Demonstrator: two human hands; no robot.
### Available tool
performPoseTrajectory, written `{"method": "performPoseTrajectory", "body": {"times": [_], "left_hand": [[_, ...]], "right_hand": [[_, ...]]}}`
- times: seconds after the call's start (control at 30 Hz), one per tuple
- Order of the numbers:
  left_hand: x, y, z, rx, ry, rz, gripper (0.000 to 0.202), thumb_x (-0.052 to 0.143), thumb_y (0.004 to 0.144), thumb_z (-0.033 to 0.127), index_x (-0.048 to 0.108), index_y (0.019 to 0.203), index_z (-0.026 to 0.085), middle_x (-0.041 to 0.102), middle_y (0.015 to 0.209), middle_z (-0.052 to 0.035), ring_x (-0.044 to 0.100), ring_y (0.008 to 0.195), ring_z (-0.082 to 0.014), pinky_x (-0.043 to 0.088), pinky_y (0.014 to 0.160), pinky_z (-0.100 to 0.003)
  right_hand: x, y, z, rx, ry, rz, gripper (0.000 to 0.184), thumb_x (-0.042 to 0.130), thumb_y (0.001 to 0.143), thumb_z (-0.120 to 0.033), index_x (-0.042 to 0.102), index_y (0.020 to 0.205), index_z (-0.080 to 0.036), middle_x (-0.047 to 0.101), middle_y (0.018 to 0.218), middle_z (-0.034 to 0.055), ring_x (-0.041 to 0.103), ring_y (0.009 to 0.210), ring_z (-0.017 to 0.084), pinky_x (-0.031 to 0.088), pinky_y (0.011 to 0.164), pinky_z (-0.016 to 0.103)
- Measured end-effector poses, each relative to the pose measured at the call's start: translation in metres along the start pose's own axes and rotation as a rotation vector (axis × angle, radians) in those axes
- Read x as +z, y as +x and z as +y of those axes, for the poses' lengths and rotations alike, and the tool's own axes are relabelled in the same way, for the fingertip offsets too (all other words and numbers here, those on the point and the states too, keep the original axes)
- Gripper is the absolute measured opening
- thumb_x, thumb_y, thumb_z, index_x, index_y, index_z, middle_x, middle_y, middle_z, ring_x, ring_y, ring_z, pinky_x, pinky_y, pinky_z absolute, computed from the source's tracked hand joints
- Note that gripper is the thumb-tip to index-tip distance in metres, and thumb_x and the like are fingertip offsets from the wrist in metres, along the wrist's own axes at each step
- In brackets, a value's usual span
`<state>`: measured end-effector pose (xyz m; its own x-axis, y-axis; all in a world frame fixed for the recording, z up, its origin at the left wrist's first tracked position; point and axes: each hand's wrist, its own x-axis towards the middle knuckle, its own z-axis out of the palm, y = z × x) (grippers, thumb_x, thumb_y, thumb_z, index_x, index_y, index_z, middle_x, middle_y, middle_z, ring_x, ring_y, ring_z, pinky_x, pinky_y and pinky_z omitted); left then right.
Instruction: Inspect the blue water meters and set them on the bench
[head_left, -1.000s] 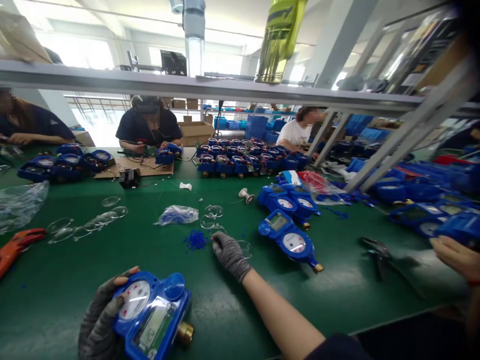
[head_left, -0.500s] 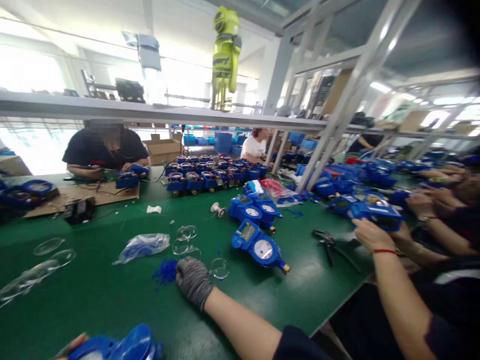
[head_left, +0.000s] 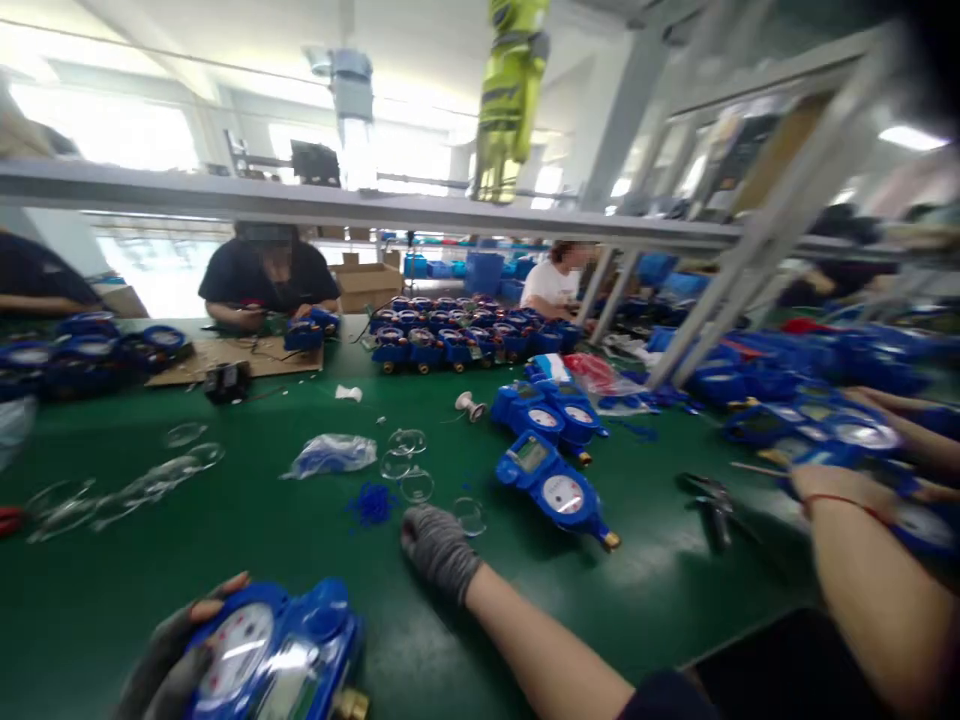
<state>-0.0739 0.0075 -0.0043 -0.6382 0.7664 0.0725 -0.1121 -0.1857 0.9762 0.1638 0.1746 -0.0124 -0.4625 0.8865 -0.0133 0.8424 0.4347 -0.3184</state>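
My left hand [head_left: 169, 655], in a grey glove with bare fingertips, grips a blue water meter [head_left: 281, 650] at the lower left. The meter has a round white dial, a small display window and a brass fitting. My right hand [head_left: 439, 550], also in a grey glove, is closed just above the green table. Its fingertips are turned away, so what they pinch, if anything, is hidden. A pile of tiny blue pieces [head_left: 373, 503] lies just left of it. Clear rings [head_left: 469, 517] lie on both sides of its fingers. Another water meter [head_left: 555, 490] rests further right.
A plastic bag of blue pieces [head_left: 334, 455], a white spool [head_left: 470, 406] and pliers [head_left: 712, 505] lie on the table [head_left: 300, 540]. Rows of blue meter bodies [head_left: 450, 335] stand behind. Metal shelf posts [head_left: 720, 310] rise at right. A co-worker's arm [head_left: 862, 560] reaches in nearby.
The view has swung left and down. My left hand and its water meter have come further into view. My right hand has drawn back slightly from the blue pile.
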Motion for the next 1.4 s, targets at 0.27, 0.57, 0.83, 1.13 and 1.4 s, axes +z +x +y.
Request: {"method": "performPoseTrajectory", "body": {"times": [0.27, 0.57, 0.83, 1.13, 1.4], "left_hand": [[-0.005, -0.004, 0.006, 0.016, -0.175, -0.046, 0.030, 0.071, 0.079, 0.035, 0.064, 0.103, 0.019, 0.065, 0.122, -0.0143, 0.059, 0.118, -0.0339, 0.048, 0.096, -0.042], [-0.010, -0.004, 0.002, 0.041, -0.198, -0.114, 0.022, 0.065, 0.083, 0.028, 0.062, 0.104, 0.019, 0.064, 0.124, -0.0151, 0.059, 0.116, -0.0341, 0.045, 0.097, -0.046], [-0.011, -0.002, 0.000, 0.055, -0.211, -0.143, 0.020, 0.062, 0.085, 0.027, 0.062, 0.103, 0.019, 0.062, 0.125, -0.0148, 0.058, 0.117, -0.0350, 0.044, 0.099, -0.049], [-0.010, -0.003, 0.004, 0.030, -0.229, -0.137, 0.021, 0.064, 0.085, 0.030, 0.063, 0.103, 0.018, 0.062, 0.126, -0.0157, 0.058, 0.119, -0.0346, 0.045, 0.099, -0.046], [-0.007, -0.005, 0.006, -0.007, -0.229, -0.094, 0.021, 0.068, 0.082, 0.032, 0.064, 0.098, 0.018, 0.063, 0.125, -0.0158, 0.059, 0.117, -0.0352, 0.047, 0.096, -0.046]], "right_hand": [[-0.017, 0.003, -0.024, -0.131, 0.280, -0.043, 0.014, 0.053, 0.089, -0.021, 0.067, 0.088, -0.016, 0.069, 0.083, 0.0054, 0.061, 0.074, 0.015, 0.046, 0.067, 0.024], [-0.080, 0.018, -0.128, -0.572, 0.418, -0.325, 0.011, 0.064, 0.080, -0.019, 0.071, 0.086, -0.013, 0.071, 0.081, 0.0041, 0.060, 0.069, 0.014, 0.045, 0.064, 0.024], [-0.070, 0.050, -0.134, -0.768, 0.291, -0.561, 0.012, 0.067, 0.076, -0.018, 0.072, 0.086, -0.013, 0.071, 0.080, 0.0013, 0.058, 0.069, 0.012, 0.046, 0.064, 0.022], [-0.057, 0.062, -0.116, -0.916, 0.543, -0.653, 0.018, 0.065, 0.085, -0.025, 0.072, 0.096, -0.013, 0.071, 0.091, 0.0037, 0.065, 0.084, 0.015, 0.054, 0.080, 0.027], [-0.054, 0.061, -0.111, -1.005, 0.620, -0.617, 0.015, 0.064, 0.086, -0.021, 0.072, 0.096, -0.013, 0.071, 0.095, 0.0055, 0.065, 0.091, 0.016, 0.053, 0.086, 0.029]]}}
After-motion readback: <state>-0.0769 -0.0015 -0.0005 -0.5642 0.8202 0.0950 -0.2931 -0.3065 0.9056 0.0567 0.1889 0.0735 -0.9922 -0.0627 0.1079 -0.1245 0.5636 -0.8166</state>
